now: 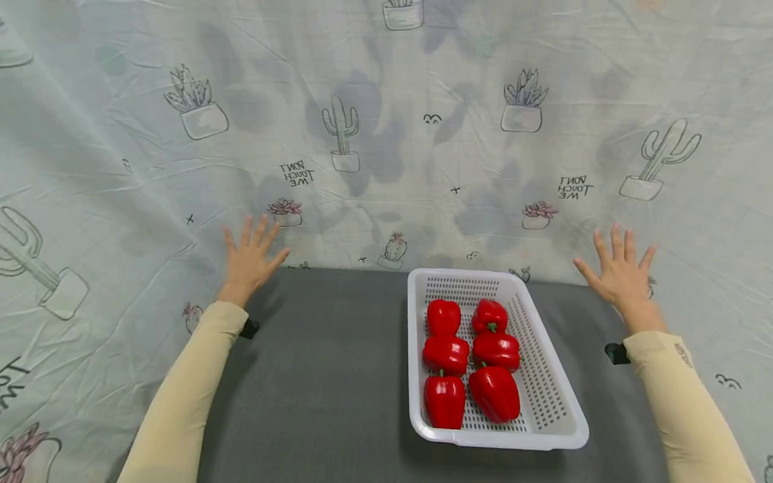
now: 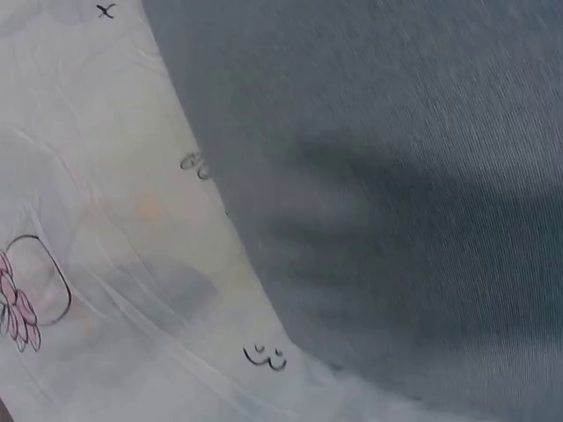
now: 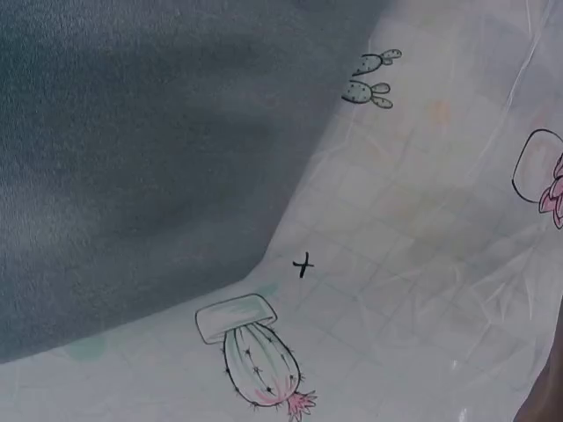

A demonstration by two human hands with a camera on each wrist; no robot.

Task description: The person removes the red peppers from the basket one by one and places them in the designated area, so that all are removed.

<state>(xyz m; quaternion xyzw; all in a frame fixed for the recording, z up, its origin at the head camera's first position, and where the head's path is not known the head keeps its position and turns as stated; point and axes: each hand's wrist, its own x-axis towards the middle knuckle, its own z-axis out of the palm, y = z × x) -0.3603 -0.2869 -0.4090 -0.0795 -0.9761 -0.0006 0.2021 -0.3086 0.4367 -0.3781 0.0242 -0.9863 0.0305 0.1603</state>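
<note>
My left hand [image 1: 249, 260] is held out with its fingers spread, over the far left corner of the dark grey table. On the other side my right hand [image 1: 623, 276] is likewise spread and holds nothing, to the right of a white plastic basket [image 1: 552, 439]. Several red bell peppers lie in two columns inside the basket, among them a front left pepper [image 1: 445, 402], a front right pepper [image 1: 495, 394] and a back right pepper [image 1: 489, 315]. Both wrist views show only table and curtain below the hands, with a sliver of skin at a lower corner.
The grey table [image 1: 314, 376] stretches under both arms and the basket. A pale curtain [image 1: 410, 147] printed with cacti and potted plants hangs behind it and along both sides. Each wrist carries a small dark device, such as the right one [image 1: 617, 353].
</note>
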